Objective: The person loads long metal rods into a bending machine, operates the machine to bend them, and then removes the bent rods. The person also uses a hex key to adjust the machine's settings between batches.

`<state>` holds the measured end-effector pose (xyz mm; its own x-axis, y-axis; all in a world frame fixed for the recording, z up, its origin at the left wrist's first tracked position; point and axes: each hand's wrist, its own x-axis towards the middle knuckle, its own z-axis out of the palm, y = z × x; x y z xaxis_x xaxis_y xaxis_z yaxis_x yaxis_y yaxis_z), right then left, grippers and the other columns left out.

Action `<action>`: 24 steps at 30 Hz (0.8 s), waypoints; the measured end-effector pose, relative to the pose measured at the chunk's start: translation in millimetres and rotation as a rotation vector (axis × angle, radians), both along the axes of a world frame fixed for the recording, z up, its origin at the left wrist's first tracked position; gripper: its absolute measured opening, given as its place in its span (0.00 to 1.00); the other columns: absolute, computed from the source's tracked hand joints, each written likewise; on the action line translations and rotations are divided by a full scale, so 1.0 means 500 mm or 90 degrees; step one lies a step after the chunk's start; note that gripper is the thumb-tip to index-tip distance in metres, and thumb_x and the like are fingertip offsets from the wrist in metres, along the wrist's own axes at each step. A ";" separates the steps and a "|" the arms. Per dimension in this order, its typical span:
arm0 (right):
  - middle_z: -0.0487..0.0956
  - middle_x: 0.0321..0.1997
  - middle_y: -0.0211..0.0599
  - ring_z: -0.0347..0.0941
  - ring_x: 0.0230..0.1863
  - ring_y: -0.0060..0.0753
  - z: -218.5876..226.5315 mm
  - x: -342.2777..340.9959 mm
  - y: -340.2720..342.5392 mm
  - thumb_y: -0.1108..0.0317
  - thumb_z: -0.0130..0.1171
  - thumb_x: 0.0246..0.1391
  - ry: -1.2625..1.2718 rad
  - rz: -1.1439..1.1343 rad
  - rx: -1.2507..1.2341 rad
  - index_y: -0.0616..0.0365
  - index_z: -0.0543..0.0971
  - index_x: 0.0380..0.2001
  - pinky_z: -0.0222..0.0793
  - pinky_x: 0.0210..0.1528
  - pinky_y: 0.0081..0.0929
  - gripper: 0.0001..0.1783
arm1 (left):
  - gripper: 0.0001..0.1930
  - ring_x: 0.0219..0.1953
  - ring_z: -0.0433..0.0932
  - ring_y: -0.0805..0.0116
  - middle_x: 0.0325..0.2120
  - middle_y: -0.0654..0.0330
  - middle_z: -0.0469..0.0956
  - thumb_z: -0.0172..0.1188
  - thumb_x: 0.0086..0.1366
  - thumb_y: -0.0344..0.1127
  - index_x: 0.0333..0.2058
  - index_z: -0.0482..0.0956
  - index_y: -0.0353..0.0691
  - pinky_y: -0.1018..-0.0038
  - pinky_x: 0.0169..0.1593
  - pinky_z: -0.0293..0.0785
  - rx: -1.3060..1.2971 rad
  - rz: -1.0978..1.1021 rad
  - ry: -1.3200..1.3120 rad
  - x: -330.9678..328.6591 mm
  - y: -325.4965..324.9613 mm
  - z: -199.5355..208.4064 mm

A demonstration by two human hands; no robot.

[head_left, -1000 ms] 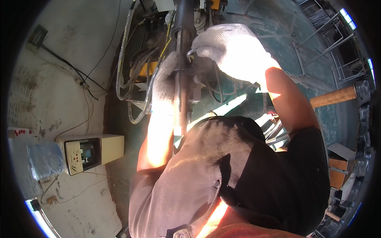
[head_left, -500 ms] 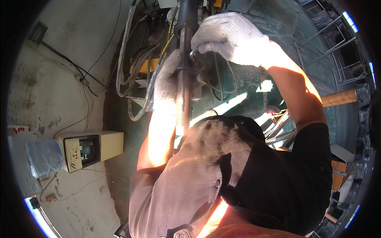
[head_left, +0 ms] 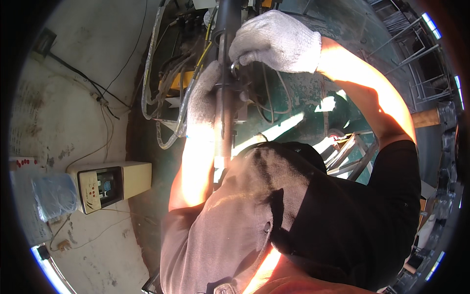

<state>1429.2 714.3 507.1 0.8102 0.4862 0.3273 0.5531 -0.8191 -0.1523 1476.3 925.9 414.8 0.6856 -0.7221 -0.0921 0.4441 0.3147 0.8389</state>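
Observation:
A vertical bar runs up the middle, with a dark cylinder [head_left: 229, 19] at its top and a copper-coloured threaded rod [head_left: 223, 130] below. Between them sits a dark collar [head_left: 228, 81]. My left hand [head_left: 201, 100], in a whitish knit glove, is closed around the collar and upper rod from the left; its fingertips are partly hidden behind. Wearing a matching glove, my right hand [head_left: 276, 41] is closed at the bar's right side. Its fingers pinch a small curved metal piece [head_left: 235, 69] against the collar; the piece's full shape is hidden.
Clear hoses and a yellow-striped cable [head_left: 202, 59] hang left of the bar, before dark machinery with a yellow part [head_left: 182, 82]. A beige box-shaped device [head_left: 117, 183] stands by the pale wall at left. Metal racks [head_left: 416, 63] are at far right.
My right hand has shifted slightly left and up along with the curved metal piece, and my right elbow has swung outward to the right. My left hand stays on the collar.

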 end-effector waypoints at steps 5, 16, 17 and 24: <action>0.85 0.39 0.38 0.82 0.46 0.48 -0.005 -0.004 -0.001 0.65 0.70 0.56 -0.021 0.002 -0.004 0.54 0.86 0.40 0.79 0.50 0.43 0.10 | 0.15 0.34 0.80 0.78 0.38 0.62 0.81 0.65 0.76 0.37 0.54 0.80 0.34 0.85 0.35 0.76 -0.032 0.011 -0.015 0.003 -0.004 -0.019; 0.85 0.39 0.41 0.81 0.47 0.51 -0.049 -0.038 -0.026 0.61 0.67 0.62 -0.138 -0.213 -0.050 0.53 0.86 0.39 0.76 0.52 0.46 0.08 | 0.15 0.33 0.80 0.70 0.36 0.58 0.82 0.64 0.77 0.42 0.49 0.78 0.35 0.80 0.34 0.75 0.082 0.043 -0.403 -0.021 0.023 0.020; 0.85 0.39 0.41 0.81 0.48 0.51 -0.042 -0.040 -0.020 0.62 0.65 0.63 -0.120 -0.228 -0.061 0.53 0.86 0.39 0.77 0.53 0.46 0.08 | 0.15 0.32 0.79 0.71 0.36 0.60 0.82 0.64 0.77 0.43 0.49 0.78 0.35 0.81 0.33 0.75 0.113 0.056 -0.487 -0.026 0.028 0.027; 0.85 0.39 0.40 0.81 0.49 0.53 -0.003 -0.143 0.134 0.57 0.57 0.68 -0.062 -0.536 -0.061 0.49 0.87 0.39 0.77 0.54 0.48 0.13 | 0.14 0.34 0.81 0.62 0.36 0.55 0.82 0.62 0.76 0.41 0.50 0.80 0.37 0.70 0.36 0.80 -0.144 -0.044 0.032 0.021 0.011 -0.037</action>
<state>1357.6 781.3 505.7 0.8848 -0.2362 0.4017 -0.2389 -0.9700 -0.0442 1486.6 931.1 396.1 0.6320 -0.7737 0.0447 0.5112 0.4596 0.7263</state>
